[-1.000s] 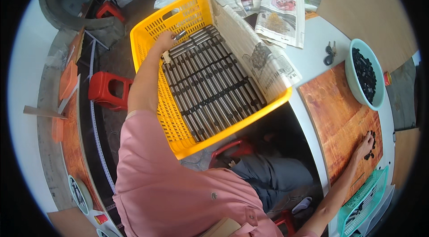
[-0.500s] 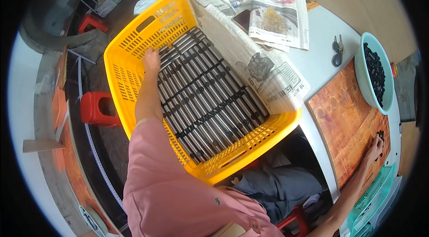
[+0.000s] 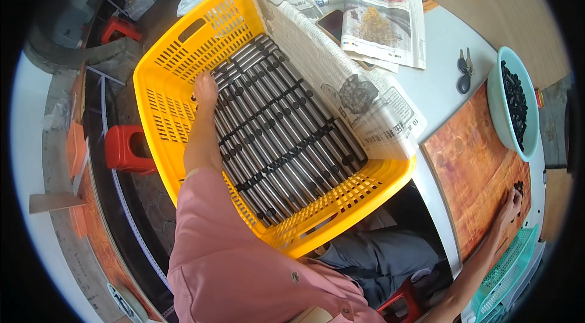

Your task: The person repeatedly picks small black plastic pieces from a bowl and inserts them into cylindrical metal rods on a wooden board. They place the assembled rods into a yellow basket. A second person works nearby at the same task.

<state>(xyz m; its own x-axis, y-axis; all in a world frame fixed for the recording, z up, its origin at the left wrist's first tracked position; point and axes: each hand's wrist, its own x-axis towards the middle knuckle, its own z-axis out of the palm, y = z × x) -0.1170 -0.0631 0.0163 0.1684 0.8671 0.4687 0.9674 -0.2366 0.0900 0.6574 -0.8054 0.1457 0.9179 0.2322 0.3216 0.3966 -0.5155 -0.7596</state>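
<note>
A yellow plastic basket (image 3: 159, 55) stands in front of me, with layers of grey metal rods (image 3: 277, 119) side by side in it, black pieces along them. Inside its left wall, my left hand (image 3: 205, 87) reaches down at the far left ends of the rods. Its fingers are curled, and what they grip is hidden. Far to the right, my right hand (image 3: 509, 206) is closed at a few small black parts (image 3: 518, 188) on a brown wooden board (image 3: 466, 165). Its fingertips touch these parts; whether one is between them is too small to see.
Newspaper (image 3: 341, 61) lines the basket's right wall. Beyond the board's far right corner stands a light green bowl (image 3: 496, 101) of black parts. Keys (image 3: 465, 72), a phone (image 3: 331, 23) and folded newspapers (image 3: 381, 24) lie on the table. A green basket (image 3: 509, 268) sits near my right forearm; red stools (image 3: 128, 149) stand at left.
My left hand has drawn slightly back toward me along the basket's left wall. My right hand has shifted a little nearer, uncovering more of the black parts. The view has turned slightly.
</note>
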